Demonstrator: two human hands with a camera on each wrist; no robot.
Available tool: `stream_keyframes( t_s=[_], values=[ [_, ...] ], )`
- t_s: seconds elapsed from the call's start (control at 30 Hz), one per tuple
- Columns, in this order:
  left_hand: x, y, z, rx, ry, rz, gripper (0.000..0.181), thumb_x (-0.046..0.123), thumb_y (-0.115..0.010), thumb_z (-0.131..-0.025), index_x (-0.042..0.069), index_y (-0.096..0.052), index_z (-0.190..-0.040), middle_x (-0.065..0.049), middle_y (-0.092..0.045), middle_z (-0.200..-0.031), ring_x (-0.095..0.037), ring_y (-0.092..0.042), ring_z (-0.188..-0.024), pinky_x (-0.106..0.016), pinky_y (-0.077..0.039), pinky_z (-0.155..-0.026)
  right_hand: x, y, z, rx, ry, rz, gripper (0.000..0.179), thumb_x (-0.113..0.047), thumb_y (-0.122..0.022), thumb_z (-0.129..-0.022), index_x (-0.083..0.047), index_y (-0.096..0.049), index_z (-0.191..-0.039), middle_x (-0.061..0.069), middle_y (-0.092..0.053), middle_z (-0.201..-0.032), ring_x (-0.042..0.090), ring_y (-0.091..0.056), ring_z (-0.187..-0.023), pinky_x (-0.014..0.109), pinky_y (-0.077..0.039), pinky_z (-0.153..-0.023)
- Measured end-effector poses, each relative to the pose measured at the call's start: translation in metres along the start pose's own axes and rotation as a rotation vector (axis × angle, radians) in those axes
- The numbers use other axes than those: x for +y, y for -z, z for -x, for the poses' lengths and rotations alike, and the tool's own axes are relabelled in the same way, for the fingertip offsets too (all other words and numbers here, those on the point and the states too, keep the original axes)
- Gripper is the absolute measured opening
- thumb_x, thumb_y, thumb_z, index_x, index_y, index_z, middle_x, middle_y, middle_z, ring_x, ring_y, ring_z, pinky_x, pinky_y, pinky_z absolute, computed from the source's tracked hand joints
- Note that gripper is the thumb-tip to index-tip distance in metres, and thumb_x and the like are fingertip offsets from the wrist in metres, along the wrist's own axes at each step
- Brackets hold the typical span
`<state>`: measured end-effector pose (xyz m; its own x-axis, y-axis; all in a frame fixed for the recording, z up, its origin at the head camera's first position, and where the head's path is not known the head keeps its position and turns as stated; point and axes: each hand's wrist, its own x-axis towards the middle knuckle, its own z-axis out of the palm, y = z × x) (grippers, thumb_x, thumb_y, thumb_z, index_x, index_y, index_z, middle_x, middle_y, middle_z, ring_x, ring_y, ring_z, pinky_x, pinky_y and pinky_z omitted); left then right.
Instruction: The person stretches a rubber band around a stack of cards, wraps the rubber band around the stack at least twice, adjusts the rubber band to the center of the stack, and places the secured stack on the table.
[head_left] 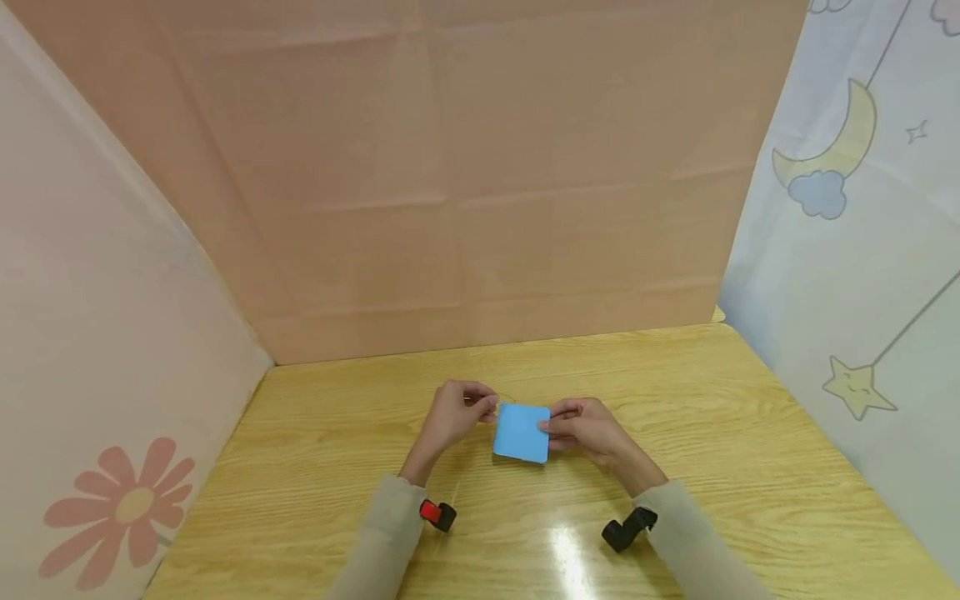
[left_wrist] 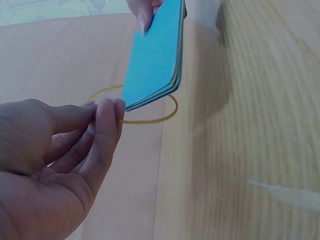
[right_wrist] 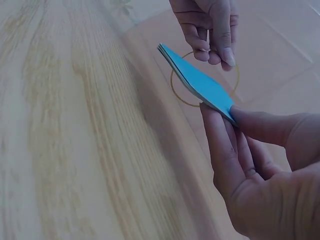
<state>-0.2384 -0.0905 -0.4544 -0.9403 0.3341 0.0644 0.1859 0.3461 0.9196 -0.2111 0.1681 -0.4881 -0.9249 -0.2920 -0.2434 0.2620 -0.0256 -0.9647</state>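
My right hand [head_left: 588,429] holds a thin stack of square blue cards [head_left: 521,433] with rounded corners, thumb on the broad face and fingers behind. Several layers show along the stack's edge [right_wrist: 180,77] in the right wrist view. A thin yellow rubber band [left_wrist: 150,121] hangs as a loose round loop from my left hand [head_left: 457,412], which pinches it between thumb and fingertips. From both wrist cameras, the stack overlaps the loop and hides part of it. The left fingertips [left_wrist: 107,107] are right by the stack's near corner.
Both hands are above a wood-grain table [head_left: 322,467]. A pinkish-tan cloth [head_left: 450,183] hangs along its back edge. Pale printed cloths stand at the left, with a flower [head_left: 123,508], and at the right, with a moon [head_left: 836,150]. Black straps [head_left: 637,525] circle the wrists.
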Motion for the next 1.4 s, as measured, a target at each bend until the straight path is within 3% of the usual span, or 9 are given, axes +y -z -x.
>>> stream_keyframes(
  t_s=[0.27, 0.67, 0.97, 1.4],
  values=[
    [-0.005, -0.003, 0.005, -0.008, 0.016, -0.024, 0.016, 0.011, -0.067, -0.104, -0.001, -0.078, -0.105, -0.017, -0.077, -0.095, -0.040, -0.077, -0.086, -0.055, -0.066, -0.080, 0.003, 0.001, -0.006, 0.089, -0.018, -0.005, 0.022, -0.003, -0.072, -0.098, 0.005, -0.059, -0.115, 0.006, -0.067, -0.094, 0.017, -0.075, -0.080, 0.031, -0.067, -0.076],
    [-0.014, -0.003, 0.009, -0.043, 0.024, -0.015, 0.017, 0.010, -0.067, -0.104, -0.002, -0.078, -0.105, -0.016, -0.078, -0.090, -0.019, -0.076, -0.076, -0.044, -0.068, -0.074, 0.003, 0.002, -0.008, 0.108, -0.016, -0.024, 0.023, -0.003, -0.071, -0.098, 0.005, -0.057, -0.115, 0.007, -0.063, -0.094, 0.017, -0.073, -0.081, 0.030, -0.067, -0.076],
    [-0.021, -0.006, 0.015, -0.075, 0.071, -0.001, 0.017, 0.014, -0.068, -0.104, 0.002, -0.080, -0.104, -0.016, -0.078, -0.090, -0.027, -0.076, -0.079, -0.040, -0.067, -0.072, 0.004, 0.000, -0.006, 0.154, -0.004, -0.045, 0.023, -0.004, -0.071, -0.099, 0.005, -0.059, -0.116, 0.005, -0.068, -0.092, 0.017, -0.074, -0.082, 0.030, -0.067, -0.075],
    [-0.024, -0.009, 0.019, -0.117, 0.079, 0.034, 0.020, 0.015, -0.068, -0.104, -0.002, -0.078, -0.106, -0.019, -0.078, -0.091, -0.022, -0.075, -0.080, -0.037, -0.066, -0.070, 0.002, 0.001, -0.004, 0.206, 0.016, -0.043, 0.031, -0.004, -0.071, -0.099, 0.008, -0.057, -0.125, 0.004, -0.068, -0.093, 0.017, -0.073, -0.081, 0.030, -0.067, -0.075]
  ],
)
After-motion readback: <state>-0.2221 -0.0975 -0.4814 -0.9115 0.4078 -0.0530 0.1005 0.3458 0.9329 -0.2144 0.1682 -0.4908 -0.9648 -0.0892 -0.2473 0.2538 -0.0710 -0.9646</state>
